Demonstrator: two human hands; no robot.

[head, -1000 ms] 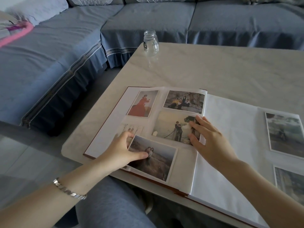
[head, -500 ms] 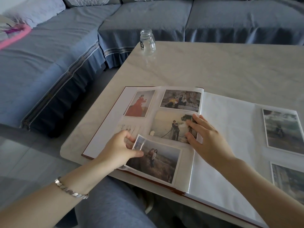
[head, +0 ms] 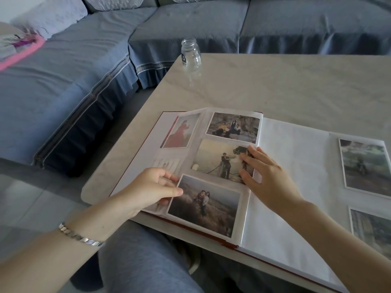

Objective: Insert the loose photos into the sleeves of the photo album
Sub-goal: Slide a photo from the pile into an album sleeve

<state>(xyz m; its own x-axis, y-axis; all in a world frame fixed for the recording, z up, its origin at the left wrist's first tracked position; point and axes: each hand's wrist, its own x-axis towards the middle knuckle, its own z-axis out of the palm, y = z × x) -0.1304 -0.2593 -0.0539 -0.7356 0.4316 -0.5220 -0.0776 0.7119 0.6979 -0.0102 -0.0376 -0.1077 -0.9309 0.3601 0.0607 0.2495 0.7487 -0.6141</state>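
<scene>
The photo album lies open on the pale table. Its left page holds a red-dress photo, a group photo and a seaside couple photo in sleeves. My left hand pinches the left edge of a hillside couple photo lying in the page's bottom sleeve area. My right hand rests flat with straight fingers on the right edge of the seaside photo, holding the page down. Two loose photos lie on the album's right page, one above, one below.
A small clear glass jar stands at the table's far left corner. A blue-covered sofa wraps around the left and back. My knee in blue trousers is under the table's near edge.
My left hand has slid the hillside photo to the right, deeper along the bottom sleeve, and it now lies square with the page. My right hand has stayed pressing the page.
</scene>
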